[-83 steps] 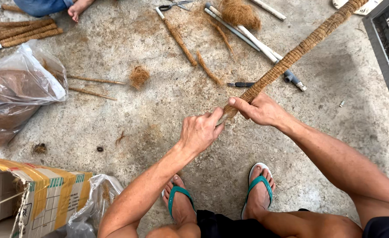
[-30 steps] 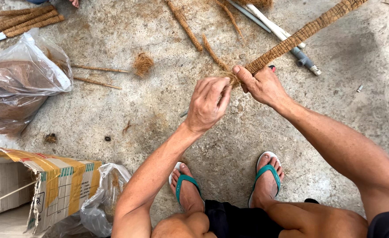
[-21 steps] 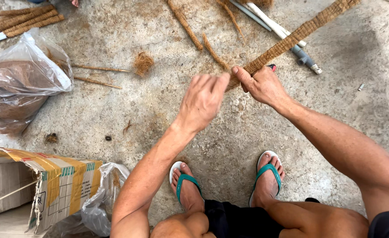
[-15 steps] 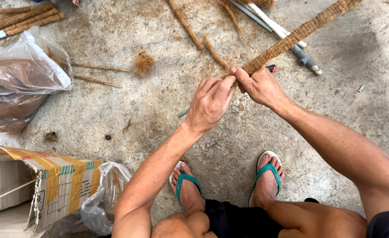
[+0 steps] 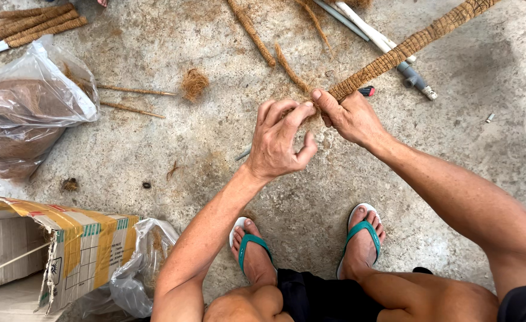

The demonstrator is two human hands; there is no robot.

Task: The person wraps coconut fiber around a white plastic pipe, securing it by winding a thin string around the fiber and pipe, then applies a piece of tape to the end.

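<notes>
A long pole wrapped in brown coconut fibre [image 5: 415, 42] slants from the upper right down to the middle of the view. My right hand [image 5: 350, 114] grips its lower end. My left hand [image 5: 279, 138] sits against that same end, thumb and fingers pinching the loose fibre there. A thin grey rod end [image 5: 242, 154] pokes out below my left hand. Both my feet in teal flip-flops [image 5: 359, 243] stand on the concrete floor beneath.
A clear plastic bag of brown fibre [image 5: 24, 116] lies at left. A cardboard box [image 5: 54, 250] stands at lower left. Finished fibre poles [image 5: 33, 24] lie top left, bare grey pipes [image 5: 373, 33] and loose fibre sticks [image 5: 251, 33] at top, a fibre tuft [image 5: 195, 82] nearby.
The view has shifted a little since the oldest frame. My left hand has worked up against the pole's end and its fingers keep shifting there. My right hand stays on the pole.
</notes>
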